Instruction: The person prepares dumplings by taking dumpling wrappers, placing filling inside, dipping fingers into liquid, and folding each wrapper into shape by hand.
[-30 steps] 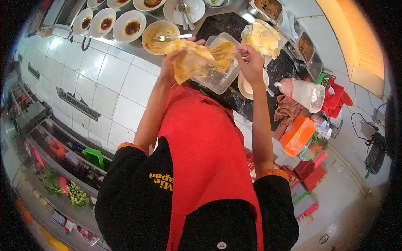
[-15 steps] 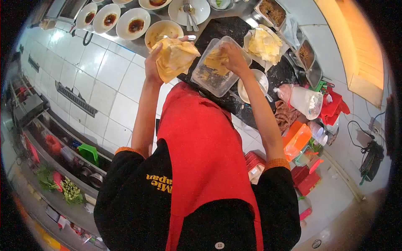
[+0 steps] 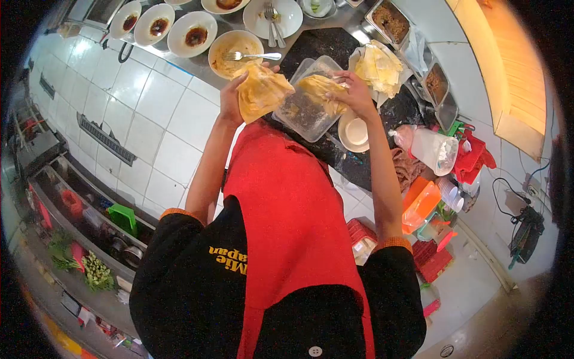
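My left hand (image 3: 229, 103) is closed around a stack of thin yellow dough wrappers (image 3: 263, 94), held up in front of the apron. In my right hand (image 3: 359, 96) is another bunch of folded yellow dough wrappers (image 3: 321, 90), raised over a clear plastic container (image 3: 306, 124). White floury residue covers the container's bottom. To the right of that hand, more dough wrappers (image 3: 378, 70) lie piled on a sheet of plastic or paper. A white bowl (image 3: 345, 139) with a smaller round white piece inside stands beside the container, partly behind my right forearm.
White bowls with dark sauce (image 3: 192, 35) line the counter's far left. A used bowl (image 3: 222, 46) with a fork (image 3: 252, 56) sits near my left hand. Metal trays of brown food (image 3: 390, 23) and a bag of white contents (image 3: 435, 148) stand on the right.
My right hand has come up out of the container, lifting wrappers with it. The left hand's stack has shifted slightly right. The fork in the used bowl is now fully visible.
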The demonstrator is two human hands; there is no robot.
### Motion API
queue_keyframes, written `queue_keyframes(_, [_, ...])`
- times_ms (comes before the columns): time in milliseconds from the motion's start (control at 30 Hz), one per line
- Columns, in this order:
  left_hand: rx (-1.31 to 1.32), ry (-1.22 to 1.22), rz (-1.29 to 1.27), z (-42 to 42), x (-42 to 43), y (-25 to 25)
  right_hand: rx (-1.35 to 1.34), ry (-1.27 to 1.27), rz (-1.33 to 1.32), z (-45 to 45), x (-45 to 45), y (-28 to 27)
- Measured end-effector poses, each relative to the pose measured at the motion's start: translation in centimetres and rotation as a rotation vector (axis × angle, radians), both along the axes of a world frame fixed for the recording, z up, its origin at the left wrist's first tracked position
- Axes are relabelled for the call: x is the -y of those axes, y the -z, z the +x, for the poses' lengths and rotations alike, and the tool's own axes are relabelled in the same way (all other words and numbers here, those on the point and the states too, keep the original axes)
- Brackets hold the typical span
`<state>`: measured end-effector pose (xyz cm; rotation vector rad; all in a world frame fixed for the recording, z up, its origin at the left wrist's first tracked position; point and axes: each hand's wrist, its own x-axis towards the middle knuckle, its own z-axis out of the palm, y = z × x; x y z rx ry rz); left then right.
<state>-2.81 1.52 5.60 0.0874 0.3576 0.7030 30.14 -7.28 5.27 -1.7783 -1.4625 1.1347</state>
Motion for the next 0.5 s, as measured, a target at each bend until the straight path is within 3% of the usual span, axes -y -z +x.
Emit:
queue_keyframes(67, [-0.062,0.048,0.011,0.3,0.1,0.7,-0.54,0.182,-0.081,-0.3,0.5,-2.7])
queue_keyframes(167, [-0.016,0.132,-0.039,2.0,0.2,1.8,-0.629,0.194,-0.112,-1.9,0.1,-8.8])
queue_keyframes(300, [-0.148,0.26,-0.165,6.0,0.3,-0.3,-0.686,0.211,-0.041,-4.5,-0.1,-13.4])
queue_keyframes(400, [0.028,0.246,-0.081,8.6,0.6,-1.1,-0.572,0.236,-0.023,-5.6,0.1,-14.1])
queue_keyframes(467, [0.17,0.285,-0.085,9.3,0.6,-3.4,0.255,0.264,0.244,-6.3,1.0,-13.8])
queue_keyframes(500, [0.172,0.287,-0.082,9.3,0.8,-3.8,0.257,0.266,0.247,-6.8,1.5,-13.6])
